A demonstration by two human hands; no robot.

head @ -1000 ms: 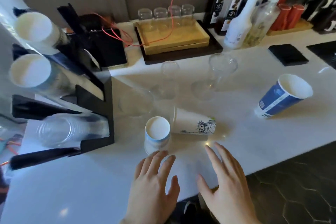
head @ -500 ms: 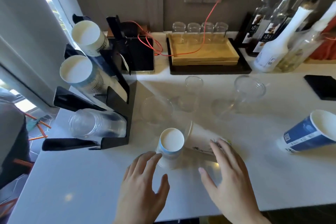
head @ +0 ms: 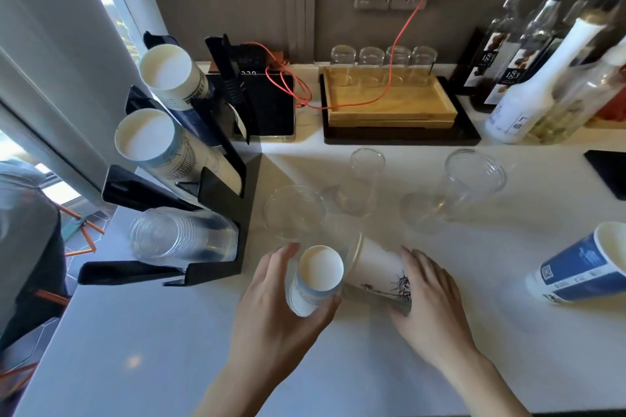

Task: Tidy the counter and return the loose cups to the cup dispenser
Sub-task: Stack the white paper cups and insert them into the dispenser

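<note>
My left hand (head: pixel 274 315) wraps around a small white paper cup with a pale blue band (head: pixel 316 279), standing upright near the counter's front. My right hand (head: pixel 430 301) rests on the base end of a white printed paper cup (head: pixel 376 269) lying on its side beside it. Three clear plastic cups (head: pixel 294 211) (head: pixel 364 179) (head: pixel 471 176) stand or tilt behind them. A blue paper cup (head: pixel 582 266) lies on its side at the right. The black cup dispenser (head: pixel 220 189) at the left holds two paper cup stacks and one clear cup stack (head: pixel 179 237).
A wooden tray (head: pixel 389 105) with several glasses and a red cable sits at the back. Syrup bottles (head: pixel 528 88) crowd the back right. A black scale (head: pixel 271 105) stands behind the dispenser, a black pad (head: pixel 609 173) at the right edge. The counter's front edge is just below my wrists.
Both hands moved forward from the counter's front edge. The left closed around the small banded cup, and the right came onto the lying printed cup.
</note>
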